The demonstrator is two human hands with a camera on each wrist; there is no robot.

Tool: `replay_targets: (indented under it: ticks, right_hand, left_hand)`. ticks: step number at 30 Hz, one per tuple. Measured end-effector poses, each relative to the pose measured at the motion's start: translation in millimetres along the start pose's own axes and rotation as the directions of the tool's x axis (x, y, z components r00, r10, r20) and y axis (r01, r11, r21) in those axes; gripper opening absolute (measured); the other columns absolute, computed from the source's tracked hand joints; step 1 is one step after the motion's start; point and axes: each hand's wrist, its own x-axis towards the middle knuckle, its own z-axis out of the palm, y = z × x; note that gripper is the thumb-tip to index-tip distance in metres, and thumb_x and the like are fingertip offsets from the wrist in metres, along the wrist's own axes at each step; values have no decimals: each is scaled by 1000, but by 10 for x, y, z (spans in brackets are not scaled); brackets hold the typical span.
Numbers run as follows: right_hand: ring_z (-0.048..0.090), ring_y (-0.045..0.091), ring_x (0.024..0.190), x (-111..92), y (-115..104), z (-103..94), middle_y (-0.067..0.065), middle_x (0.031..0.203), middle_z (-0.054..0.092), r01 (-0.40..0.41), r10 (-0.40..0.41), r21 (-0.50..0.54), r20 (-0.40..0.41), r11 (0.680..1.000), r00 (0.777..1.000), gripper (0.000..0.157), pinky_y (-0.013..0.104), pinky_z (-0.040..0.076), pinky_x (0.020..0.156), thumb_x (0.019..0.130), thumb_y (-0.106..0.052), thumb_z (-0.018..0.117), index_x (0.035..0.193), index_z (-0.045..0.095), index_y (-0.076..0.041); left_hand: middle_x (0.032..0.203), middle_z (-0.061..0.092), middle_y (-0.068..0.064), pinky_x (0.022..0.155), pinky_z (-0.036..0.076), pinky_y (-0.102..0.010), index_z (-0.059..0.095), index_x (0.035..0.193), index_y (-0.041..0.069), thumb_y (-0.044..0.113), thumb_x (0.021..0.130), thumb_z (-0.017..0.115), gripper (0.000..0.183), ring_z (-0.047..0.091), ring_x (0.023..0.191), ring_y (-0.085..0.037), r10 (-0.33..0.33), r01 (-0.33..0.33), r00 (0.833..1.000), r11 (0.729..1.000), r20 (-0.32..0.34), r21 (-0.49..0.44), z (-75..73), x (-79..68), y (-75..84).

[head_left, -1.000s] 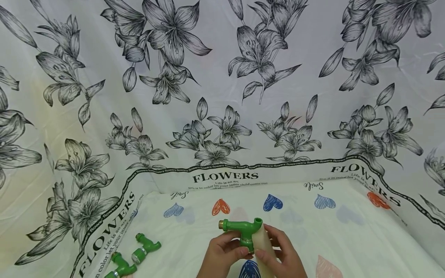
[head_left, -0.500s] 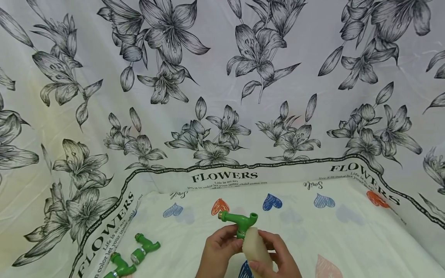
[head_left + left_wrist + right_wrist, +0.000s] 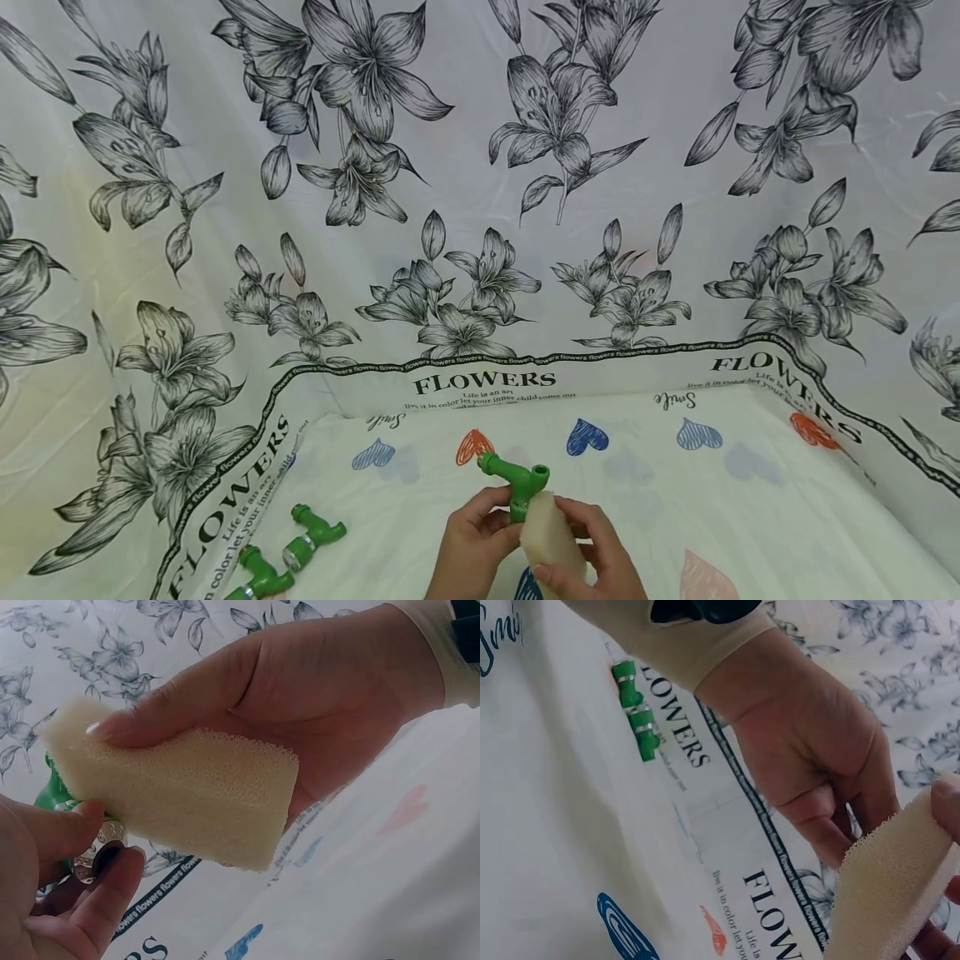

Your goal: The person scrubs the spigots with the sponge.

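A green faucet (image 3: 517, 477) is upright in my left hand (image 3: 474, 542), pinched near its lower end. In the left wrist view, a shiny metal collar (image 3: 91, 853) with a dark opening shows between the left fingers. My right hand (image 3: 596, 546) grips a cream-coloured, porous sponge block (image 3: 551, 533), its thumb along one face. The sponge lies against the faucet's side and hides part of its green body in the left wrist view. In the right wrist view, the sponge (image 3: 889, 889) covers the faucet, and only part of the right hand (image 3: 946, 806) shows.
Two more green faucets (image 3: 315, 529) (image 3: 258, 575) lie on the left of the white cloth (image 3: 420, 508) printed with hearts. Behind it rises a curtain (image 3: 465, 183) with black flower drawings. Lettering and a dark band run along its lower edge.
The faucet has risen slightly and turned in the left hand since one second ago. The sponge has shifted left, in front of the faucet's lower part. The faucets on the cloth stay put.
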Motion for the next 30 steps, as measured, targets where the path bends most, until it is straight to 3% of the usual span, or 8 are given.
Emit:
replay_targets:
  ticks: [5, 10, 18, 24, 30]
  right_hand:
    - [62, 29, 112, 86, 48, -62, 12, 136, 59, -53, 53, 9, -11, 999, 999, 66, 30, 60, 86, 97, -27, 85, 153, 55, -9]
    - [63, 29, 110, 124, 52, -90, 11, 132, 61, -79, 80, 14, -30, 997, 996, 64, 31, 60, 85, 100, -29, 82, 154, 55, -7]
    - [60, 33, 114, 34, -27, -61, 13, 133, 59, -124, 123, 30, 26, 992, 992, 68, 29, 58, 90, 98, -31, 84, 154, 52, -8]
    - [60, 35, 115, -30, -77, -59, 14, 134, 60, -63, 59, 52, 65, 997, 996, 66, 30, 58, 91, 96, -24, 86, 152, 54, -9]
    - [63, 27, 112, -57, -52, -31, 12, 133, 60, -15, 13, 28, 71, 1000, 997, 66, 31, 59, 89, 92, -22, 89, 149, 56, -11]
  left_hand:
    - [124, 69, -18, 92, 64, -42, 64, 139, -4, 3, 95, 84, 48, 74, 106, -31, -60, 64, 996, 995, 61, -81, 4, -26, 36]
    - [129, 67, -21, 94, 63, -44, 61, 138, -6, 3, 99, 81, 44, 74, 109, -31, -11, 25, 991, 994, 131, -105, 7, -49, 54]
    - [126, 69, -19, 94, 63, -43, 66, 136, -1, 1, 97, 82, 42, 73, 108, -32, -8, 13, 998, 998, 66, -65, -16, -13, 38]
    - [129, 69, -18, 94, 63, -37, 65, 138, -3, -1, 98, 80, 43, 72, 112, -29, 39, -36, 996, 999, 74, -40, -31, 7, 28]
    - [131, 67, -14, 91, 62, -34, 70, 134, 2, -5, 94, 79, 42, 73, 111, -27, 69, -69, 997, 998, 40, 2, 4, 2, 35]
